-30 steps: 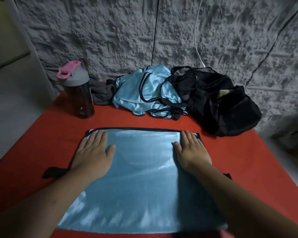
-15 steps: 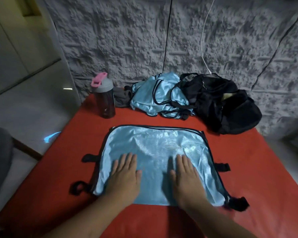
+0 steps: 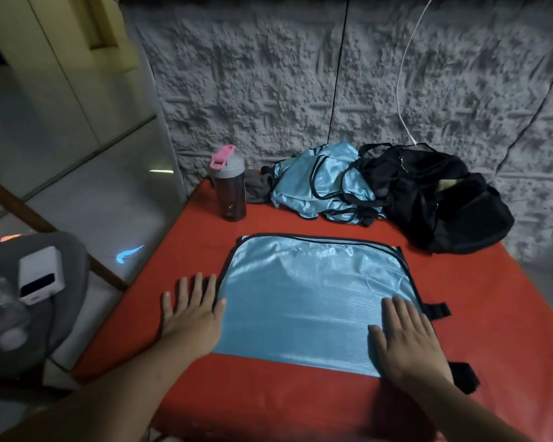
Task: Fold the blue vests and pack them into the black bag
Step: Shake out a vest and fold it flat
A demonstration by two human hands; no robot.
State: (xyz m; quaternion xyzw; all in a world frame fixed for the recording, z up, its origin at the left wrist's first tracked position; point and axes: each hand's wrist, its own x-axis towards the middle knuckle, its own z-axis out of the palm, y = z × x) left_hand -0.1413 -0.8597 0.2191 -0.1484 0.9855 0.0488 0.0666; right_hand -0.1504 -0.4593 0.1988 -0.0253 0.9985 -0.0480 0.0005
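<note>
A shiny blue vest (image 3: 310,298) with black trim lies spread flat on the red table (image 3: 492,314). My left hand (image 3: 192,309) lies flat with straight fingers at the vest's left edge, its thumb on the cloth. My right hand (image 3: 409,341) presses flat on the vest's near right corner. Black straps (image 3: 438,311) stick out on the right side. A heap of more blue vests (image 3: 323,183) sits at the back of the table. The black bag (image 3: 444,199) slumps beside the heap at the back right, its top open.
A dark bottle (image 3: 229,186) with a grey lid and pink loop stands at the back left beside a grey cloth (image 3: 256,188). A textured grey wall (image 3: 300,74) backs the table. A grey seat (image 3: 29,282) holding a white device (image 3: 40,279) is at the left.
Both hands slid apart from the vest's middle to its left edge and right corner. The camera pulled back and turned left, so the seat and floor show.
</note>
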